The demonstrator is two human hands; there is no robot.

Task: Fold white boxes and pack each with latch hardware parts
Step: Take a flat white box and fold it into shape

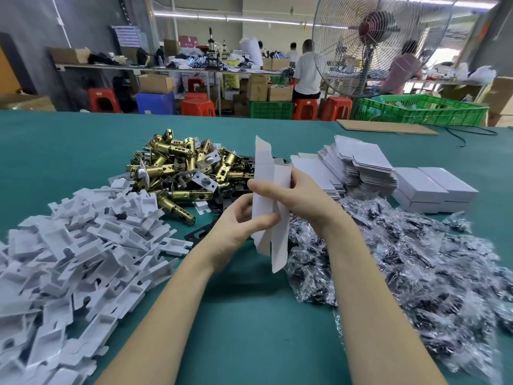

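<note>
A white box blank (265,173), partly opened and held upright, stands above the green table (249,315). My left hand (238,226) pinches its lower left side. My right hand (294,195) grips it from the right, thumb across the front. Behind it lies a heap of brass latch bolts (180,165). A stack of flat white box blanks (358,165) sits to the right. Folded white boxes (433,187) lie at the far right.
A large pile of white cardboard inserts (77,245) covers the left. Clear bags of dark screws (402,259) spread across the right. Black plates (200,232) lie under my left hand. A standing fan (372,37), a green crate (422,109) and seated people stand beyond the table.
</note>
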